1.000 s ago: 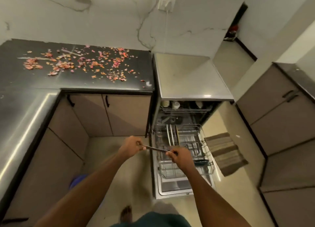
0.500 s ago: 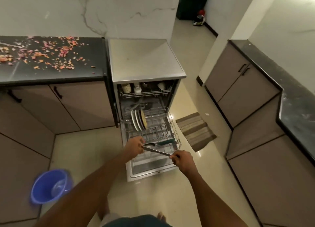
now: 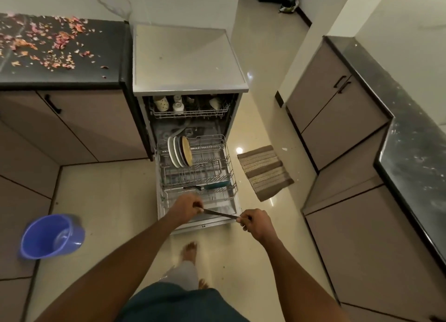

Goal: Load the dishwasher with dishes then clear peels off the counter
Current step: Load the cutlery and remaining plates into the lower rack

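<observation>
In a dim kitchen, peels (image 3: 48, 44) are lying scattered on the dark surface (image 3: 106, 46); you are gripping a knife (image 3: 219, 214) by both ends, left hand (image 3: 185, 208) and right hand (image 3: 255, 222) curled, over the open dishwasher (image 3: 193, 138) door.

no readable text, labels, brands or numbers anywhere, dishwasher (image 3: 190, 58) front unmarked
</observation>
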A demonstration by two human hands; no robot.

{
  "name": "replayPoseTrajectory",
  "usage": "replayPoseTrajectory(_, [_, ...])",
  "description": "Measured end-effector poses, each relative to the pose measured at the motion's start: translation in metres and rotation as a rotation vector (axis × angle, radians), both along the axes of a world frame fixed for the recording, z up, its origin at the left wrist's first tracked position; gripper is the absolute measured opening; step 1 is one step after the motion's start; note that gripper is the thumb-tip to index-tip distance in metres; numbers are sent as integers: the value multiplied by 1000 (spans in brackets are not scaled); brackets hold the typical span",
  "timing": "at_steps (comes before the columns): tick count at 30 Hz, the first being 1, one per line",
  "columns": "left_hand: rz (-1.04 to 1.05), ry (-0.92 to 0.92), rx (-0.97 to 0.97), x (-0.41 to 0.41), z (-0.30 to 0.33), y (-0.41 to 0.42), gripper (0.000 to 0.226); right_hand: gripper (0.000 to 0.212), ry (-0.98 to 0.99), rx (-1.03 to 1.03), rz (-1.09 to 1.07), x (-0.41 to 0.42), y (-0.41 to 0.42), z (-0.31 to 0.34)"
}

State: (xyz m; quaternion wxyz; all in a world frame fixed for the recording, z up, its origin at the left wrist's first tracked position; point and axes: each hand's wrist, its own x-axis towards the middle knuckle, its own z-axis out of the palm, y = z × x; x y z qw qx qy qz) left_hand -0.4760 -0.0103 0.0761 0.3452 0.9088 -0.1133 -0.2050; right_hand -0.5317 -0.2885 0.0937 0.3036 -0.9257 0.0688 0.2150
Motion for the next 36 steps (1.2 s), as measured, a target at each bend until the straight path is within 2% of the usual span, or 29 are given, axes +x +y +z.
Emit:
replayPoseTrajectory(6, [-108,17,82,41,-23,-14,6,14,61,-39,77,51,-14,-6])
replayPoseTrajectory(10, [-84,26,153,74,-34,-30,13,14,68,-104,145,90,-24,-6])
replayPoseTrajectory(16, [-111,31,206,121,-37,-46,13,13,34,-164,177,149,-38,-6])
replayPoseTrajectory(25, [-94,24,329,173,-42,-53,23,8,23,-226,312,225,-39,-32])
replayPoseTrajectory(31, [26,27,407,211,-47,-64,27,7,21,-156,361,291,-45,-50])
replayPoseTrajectory(36, [108,42,460,242,-78,-77,22,10,-121,-138,439,340,-52,-90])
